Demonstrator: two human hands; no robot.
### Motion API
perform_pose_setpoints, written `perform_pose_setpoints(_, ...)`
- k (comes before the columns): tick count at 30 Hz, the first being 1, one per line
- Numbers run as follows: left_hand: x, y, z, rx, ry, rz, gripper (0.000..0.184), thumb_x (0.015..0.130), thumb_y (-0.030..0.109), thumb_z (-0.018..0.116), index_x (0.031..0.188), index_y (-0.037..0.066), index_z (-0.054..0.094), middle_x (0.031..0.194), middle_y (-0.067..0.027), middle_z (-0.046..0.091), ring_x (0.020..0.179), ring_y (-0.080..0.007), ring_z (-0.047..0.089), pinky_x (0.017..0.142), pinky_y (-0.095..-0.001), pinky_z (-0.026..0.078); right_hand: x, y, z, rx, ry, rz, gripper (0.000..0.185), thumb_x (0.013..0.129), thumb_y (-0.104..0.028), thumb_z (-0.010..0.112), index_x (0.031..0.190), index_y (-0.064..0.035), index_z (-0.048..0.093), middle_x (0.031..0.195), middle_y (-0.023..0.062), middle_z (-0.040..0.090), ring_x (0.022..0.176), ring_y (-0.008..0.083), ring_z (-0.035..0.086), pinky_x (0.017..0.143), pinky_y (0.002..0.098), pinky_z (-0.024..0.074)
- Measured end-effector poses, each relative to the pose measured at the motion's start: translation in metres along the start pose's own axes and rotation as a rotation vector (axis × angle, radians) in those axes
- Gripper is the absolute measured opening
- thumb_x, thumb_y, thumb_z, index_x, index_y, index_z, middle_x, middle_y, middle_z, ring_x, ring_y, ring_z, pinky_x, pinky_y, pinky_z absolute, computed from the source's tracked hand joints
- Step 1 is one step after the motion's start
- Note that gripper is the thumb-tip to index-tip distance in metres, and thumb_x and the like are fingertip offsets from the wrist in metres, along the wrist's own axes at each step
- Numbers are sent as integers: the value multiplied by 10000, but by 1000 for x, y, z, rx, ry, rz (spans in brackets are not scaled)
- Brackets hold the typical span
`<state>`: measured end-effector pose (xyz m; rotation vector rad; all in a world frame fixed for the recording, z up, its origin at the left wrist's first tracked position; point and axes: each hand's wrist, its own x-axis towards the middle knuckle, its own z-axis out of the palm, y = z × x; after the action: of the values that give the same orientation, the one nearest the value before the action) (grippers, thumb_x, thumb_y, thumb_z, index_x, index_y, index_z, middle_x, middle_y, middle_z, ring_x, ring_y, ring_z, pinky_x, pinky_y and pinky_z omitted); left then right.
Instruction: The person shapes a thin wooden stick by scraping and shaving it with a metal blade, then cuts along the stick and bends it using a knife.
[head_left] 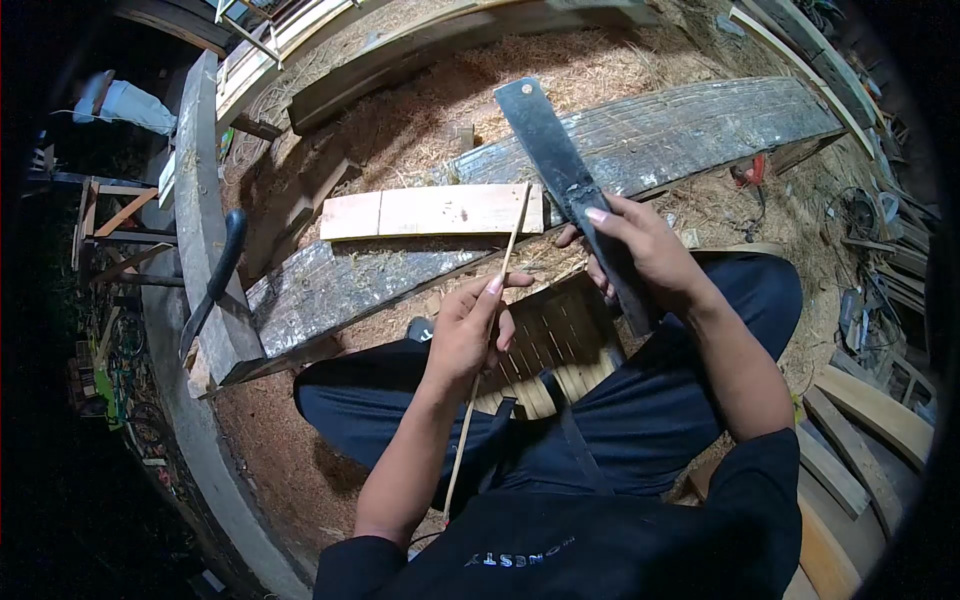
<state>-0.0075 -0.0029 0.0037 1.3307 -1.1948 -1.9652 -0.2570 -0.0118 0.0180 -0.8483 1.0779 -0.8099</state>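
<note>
My left hand (466, 328) is closed around a thin, pale wooden stick (515, 235). The stick runs upright past the fingers, from the end of a pale plank down toward my lap. In my right hand (640, 248) is a machete (545, 130) with a broad, dark, square-ended blade and a hole near its tip. Its blade points up and to the left, over the weathered board, and the dark grip end (628, 290) slants down toward my knee. Blade and stick are apart. Some fingers of the right hand are hidden behind the machete.
A pale plank (400, 213) lies on a long weathered board (690, 135). To the left, a dark curved-handled tool (228, 255) rests at a timber beam (203, 130). A slatted wooden piece (560, 345) sits between my legs. Shavings cover the ground; a red object (752, 172) lies right.
</note>
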Motion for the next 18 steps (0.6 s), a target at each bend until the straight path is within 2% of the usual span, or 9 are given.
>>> perform_pose_setpoints(3, 0, -3, 0, -12, 1, 13, 398, 1056, 314, 375, 1158, 28, 632, 482, 22, 484, 345, -42, 380, 345, -183, 295, 0, 2, 5, -75, 34, -69, 288, 1020, -249, 469, 1115, 6, 562, 947, 78, 671, 589, 103, 592, 508, 237, 519)
perform_pose_setpoints(7, -2, 0, 0, -31, 17, -29, 417, 1058, 334, 367, 1134, 25, 636, 479, 21, 482, 337, -43, 369, 340, -187, 293, 0, 2, 8, -27, 50, -52, 274, 1021, -230, 472, 1118, 10, 561, 972, 76, 675, 616, 100, 594, 518, 234, 518)
perform_pose_setpoints(9, 0, -6, -1, -28, 15, -4, 422, 1059, 338, 365, 1133, 25, 637, 479, 22, 481, 340, -41, 367, 343, -187, 292, 1, 5, 8, 17, 61, -34, 310, 1025, -214, 466, 1212, 22, 545, 978, 68, 677, 634, 93, 588, 525, 229, 517)
perform_pose_setpoints(12, -2, -1, 1, -11, 15, 0, 428, 1060, 343, 362, 1129, 25, 640, 482, 23, 482, 352, -38, 366, 353, -187, 290, -1, 6, 12, -95, 69, -138, 312, 1031, -234, 452, 1156, 15, 592, 939, 66, 678, 641, 79, 598, 516, 220, 499)
perform_pose_setpoints(13, -3, 2, 2, 2, 17, -27, 430, 1060, 343, 360, 1127, 25, 642, 484, 23, 483, 360, -37, 368, 360, -186, 289, -4, 1, 10, -138, 36, -68, 419, 1017, -186, 487, 1387, 12, 467, 967, 61, 689, 658, 65, 563, 554, 225, 507)
perform_pose_setpoints(14, -3, 0, 1, 2, 18, -21, 430, 1060, 343, 360, 1127, 25, 642, 484, 23, 483, 360, -37, 368, 360, -186, 289, -4, 0, 9, -142, 35, -73, 419, 1017, -186, 487, 1387, 12, 467, 967, 61, 689, 658, 65, 563, 554, 225, 507)
perform_pose_setpoints(16, -1, -4, -1, -29, -1, -4, 428, 1060, 340, 361, 1127, 24, 642, 490, 22, 488, 366, -37, 376, 362, -188, 292, -3, 4, 10, -274, 17, -178, 394, 1005, -189, 516, 1347, 7, 525, 937, 56, 701, 718, 62, 576, 656, 237, 502)
perform_pose_setpoints(17, -1, -4, 0, -37, 2, -4, 431, 1060, 344, 361, 1127, 23, 641, 494, 19, 492, 356, -42, 376, 352, -192, 295, -2, 7, 12, -315, 42, -256, 374, 992, -188, 539, 1309, 8, 566, 913, 61, 716, 784, 68, 582, 749, 242, 481)
perform_pose_setpoints(18, -1, -4, 0, -37, 4, 2, 431, 1060, 344, 361, 1127, 23, 641, 494, 19, 492, 356, -42, 376, 352, -192, 295, -2, 8, 12, -318, 39, -261, 374, 992, -188, 539, 1309, 8, 566, 913, 61, 716, 784, 68, 582, 749, 242, 481)
